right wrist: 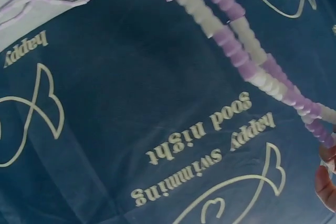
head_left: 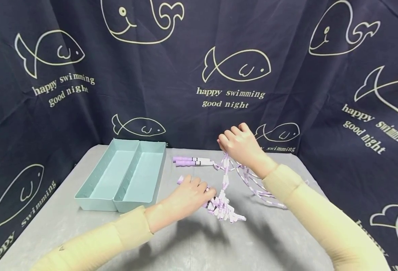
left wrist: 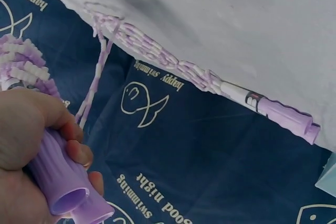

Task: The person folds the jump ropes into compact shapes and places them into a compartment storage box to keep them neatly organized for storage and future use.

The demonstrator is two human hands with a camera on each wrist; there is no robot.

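My left hand (head_left: 192,196) grips the two purple handles (left wrist: 62,174) of a beaded jump rope, their open ends showing below the fingers. The rope's white and purple beads (head_left: 223,210) hang bunched beyond that hand. Higher up and to the right, my right hand (head_left: 240,146) pinches beaded strands (right wrist: 231,51) of this rope, drawn taut between the hands. At the right edge of the right wrist view, only fingertips (right wrist: 326,182) show. Behind the left hand, a second pair of purple and white handles (head_left: 190,162) lies on the table.
Two light blue trays (head_left: 116,199) stand side by side on the left of the grey table (head_left: 199,248). Loose coils of purple and white rope (head_left: 264,195) lie on the right, partly behind the right forearm. A dark blue fish-print cloth (head_left: 171,75) surrounds the table.
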